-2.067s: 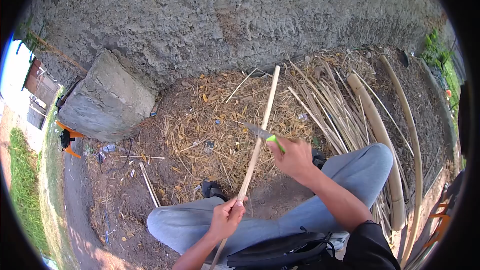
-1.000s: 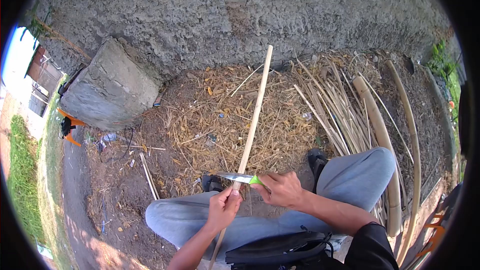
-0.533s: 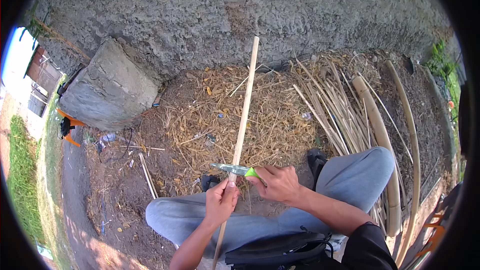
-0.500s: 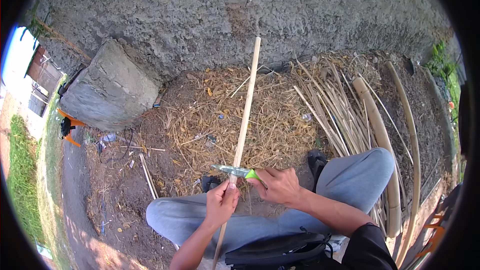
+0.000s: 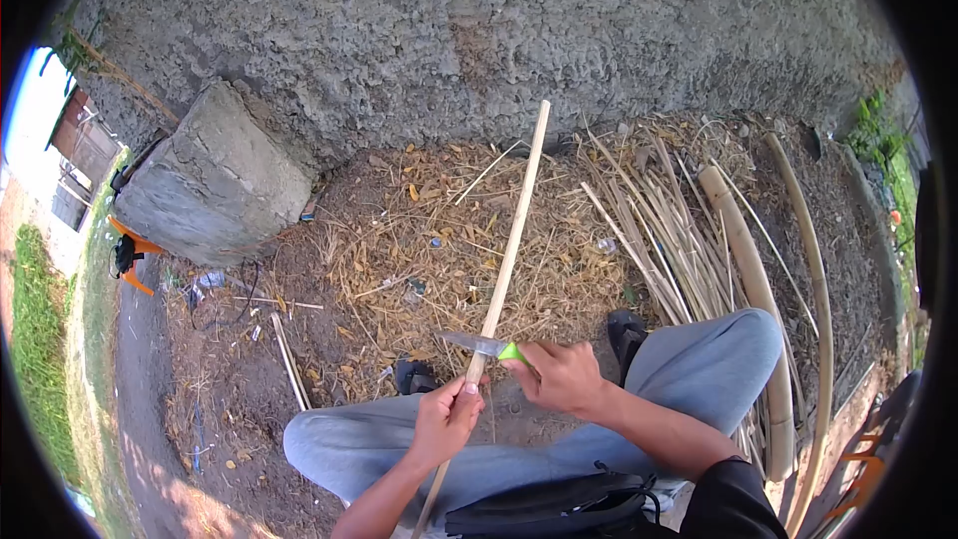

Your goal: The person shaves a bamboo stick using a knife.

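Observation:
A long pale bamboo strip [image 5: 518, 227] runs from my lap up toward the wall, leaning slightly to the right at its top. My left hand [image 5: 448, 421] is closed around its lower part, with the thumb on top. My right hand [image 5: 562, 376] grips the green handle of a knife [image 5: 477, 343]. The blade points left and lies across the strip just above my left hand. The lower end of the strip passes below my left hand, over my leg.
Split bamboo strips [image 5: 666, 230] lie in a pile at the right, beside a thick bamboo piece [image 5: 750, 260] and a long curved pole [image 5: 813, 269]. A concrete block [image 5: 225, 180] stands at the left against the rough wall [image 5: 559, 30]. Dry shavings [image 5: 399, 269] cover the ground.
The top of the strip has swung to the right and sits lower than half a second ago. The knife stays near my left hand, its blade now angled differently.

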